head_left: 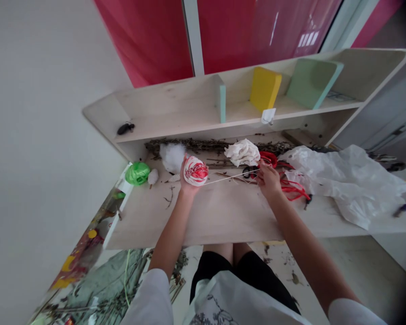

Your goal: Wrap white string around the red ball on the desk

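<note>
My left hand [186, 183] holds a round ball of red and white string [196, 171] over the desk. A white strand [228, 177] runs taut from the ball across to my right hand [268, 178], whose fingers are pinched on it. Just behind my right hand are a crumpled white paper [242, 152] and a bundle of red cord [269, 158]. Black-handled scissors [248, 172] lie beside its fingertips, partly hidden. Left of the ball sits a tuft of white stuffing [172, 157].
A green ball of twine [137, 173] sits at the desk's left end. A white plastic bag [352, 180] covers the right side. Dry twigs [203, 145] lie along the back, under a shelf with a yellow divider [264, 89]. More dried stems [118, 275] lie on the floor.
</note>
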